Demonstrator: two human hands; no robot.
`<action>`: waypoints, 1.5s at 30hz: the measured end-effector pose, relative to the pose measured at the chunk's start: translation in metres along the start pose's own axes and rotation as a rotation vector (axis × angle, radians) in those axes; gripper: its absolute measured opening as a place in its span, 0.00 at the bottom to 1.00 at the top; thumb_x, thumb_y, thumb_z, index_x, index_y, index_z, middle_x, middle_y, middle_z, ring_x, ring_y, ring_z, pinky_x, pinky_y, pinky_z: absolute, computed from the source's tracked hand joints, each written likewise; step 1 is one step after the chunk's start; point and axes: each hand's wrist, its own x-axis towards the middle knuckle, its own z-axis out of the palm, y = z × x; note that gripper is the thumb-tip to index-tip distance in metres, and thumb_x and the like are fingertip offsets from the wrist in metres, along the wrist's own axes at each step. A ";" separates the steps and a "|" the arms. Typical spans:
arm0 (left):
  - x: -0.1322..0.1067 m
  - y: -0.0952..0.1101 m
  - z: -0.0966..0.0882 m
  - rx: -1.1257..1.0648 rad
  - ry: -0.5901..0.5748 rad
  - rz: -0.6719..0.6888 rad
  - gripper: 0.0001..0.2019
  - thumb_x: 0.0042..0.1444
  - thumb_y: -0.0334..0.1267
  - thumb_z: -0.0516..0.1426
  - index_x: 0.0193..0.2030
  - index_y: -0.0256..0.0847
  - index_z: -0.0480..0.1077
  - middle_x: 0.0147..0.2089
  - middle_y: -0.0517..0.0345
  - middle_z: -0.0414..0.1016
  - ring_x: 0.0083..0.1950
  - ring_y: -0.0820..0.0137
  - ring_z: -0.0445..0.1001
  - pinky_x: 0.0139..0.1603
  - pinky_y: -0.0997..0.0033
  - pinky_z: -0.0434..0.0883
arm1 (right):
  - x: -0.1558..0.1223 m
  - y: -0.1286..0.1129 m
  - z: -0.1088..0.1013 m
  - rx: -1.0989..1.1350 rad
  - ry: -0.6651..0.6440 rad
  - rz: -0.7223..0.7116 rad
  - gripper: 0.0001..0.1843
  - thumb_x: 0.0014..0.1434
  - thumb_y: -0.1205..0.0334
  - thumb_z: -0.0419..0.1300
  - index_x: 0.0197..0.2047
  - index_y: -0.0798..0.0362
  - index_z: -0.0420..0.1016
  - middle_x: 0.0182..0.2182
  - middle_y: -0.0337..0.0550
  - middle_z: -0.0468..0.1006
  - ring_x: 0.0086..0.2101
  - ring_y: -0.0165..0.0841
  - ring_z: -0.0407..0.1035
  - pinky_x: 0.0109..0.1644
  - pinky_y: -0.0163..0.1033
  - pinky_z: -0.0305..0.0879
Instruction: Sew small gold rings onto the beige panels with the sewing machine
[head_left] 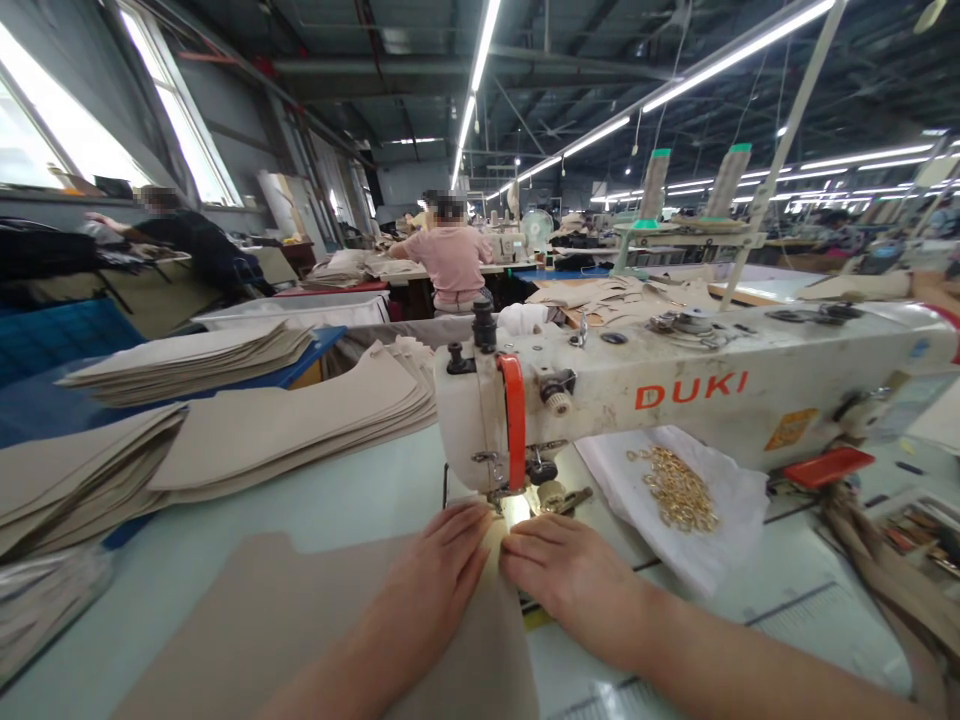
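The left hand [442,565] and right hand [570,570] lie palm-down, near each other but apart, fingers on the panel [300,590] under the machine [600,375]; whether either pinches it, I cannot tell. The panel spreads across the table [247,510] towards its left edge, where stacks [300,425] lie. Rings [679,490] sit right of the hands. This looks like guiding for stitching; the next move calls for flat, even feeding.
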 end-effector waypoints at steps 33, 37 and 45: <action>0.000 -0.006 0.001 0.116 -0.108 -0.009 0.17 0.61 0.34 0.48 0.53 0.34 0.71 0.54 0.45 0.76 0.54 0.62 0.74 0.56 0.60 0.72 | 0.008 0.003 -0.003 0.010 -0.087 -0.050 0.05 0.64 0.68 0.55 0.38 0.60 0.71 0.39 0.45 0.76 0.44 0.34 0.67 0.55 0.35 0.61; 0.002 -0.006 0.000 0.081 -0.103 -0.008 0.17 0.61 0.32 0.48 0.53 0.34 0.71 0.54 0.45 0.75 0.55 0.61 0.74 0.57 0.59 0.71 | 0.009 0.003 -0.003 0.044 -0.074 -0.037 0.05 0.64 0.68 0.55 0.40 0.61 0.72 0.41 0.46 0.76 0.46 0.33 0.67 0.57 0.35 0.60; -0.009 0.001 -0.004 0.016 -0.063 -0.042 0.16 0.60 0.32 0.51 0.52 0.38 0.71 0.54 0.49 0.76 0.54 0.64 0.74 0.56 0.61 0.71 | 0.007 -0.004 -0.001 0.031 -0.077 -0.061 0.04 0.64 0.68 0.56 0.39 0.58 0.72 0.38 0.45 0.77 0.43 0.32 0.69 0.53 0.35 0.64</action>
